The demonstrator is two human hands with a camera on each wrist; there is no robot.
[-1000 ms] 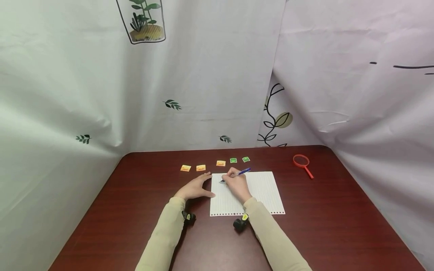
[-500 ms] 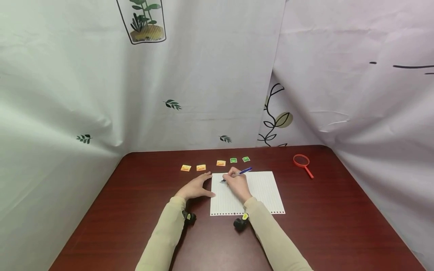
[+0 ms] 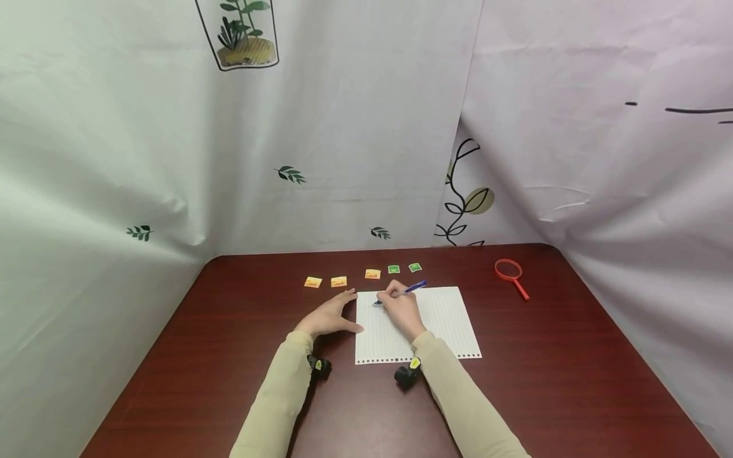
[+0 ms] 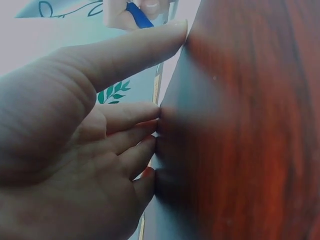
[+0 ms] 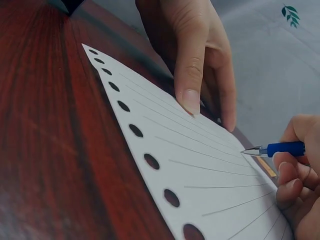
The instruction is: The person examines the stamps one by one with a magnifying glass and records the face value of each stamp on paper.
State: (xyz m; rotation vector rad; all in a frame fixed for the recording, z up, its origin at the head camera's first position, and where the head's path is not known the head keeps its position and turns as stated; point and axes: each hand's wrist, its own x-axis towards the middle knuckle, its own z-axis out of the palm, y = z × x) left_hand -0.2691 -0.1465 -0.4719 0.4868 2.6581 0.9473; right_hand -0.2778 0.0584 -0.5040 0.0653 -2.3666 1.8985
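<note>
A sheet of lined paper (image 3: 441, 321) with punched holes along its near edge lies on the dark red-brown table. My right hand (image 3: 403, 312) pinches a blue pen (image 5: 286, 148), its tip at the upper left part of the sheet. In the right wrist view the pen's metal tip shows right over the ruled lines. My left hand (image 3: 329, 317) rests at the sheet's left edge, thumb and fingers spread and fairly straight. The left thumb (image 5: 190, 100) lies on the paper's margin, and the left fingertips touch down near its far left corner.
Beyond the paper lie several small cards in a row: orange ones (image 3: 339, 281) to the left and green ones (image 3: 415, 267) to the right. A red magnifying glass (image 3: 508, 270) lies at the back right. A patterned white curtain (image 3: 355, 127) hangs behind the table (image 3: 561, 381).
The pen tip and right hand have shifted very slightly right and away along the paper. My left hand stays in place at the edge. The head view has tilted a little.
</note>
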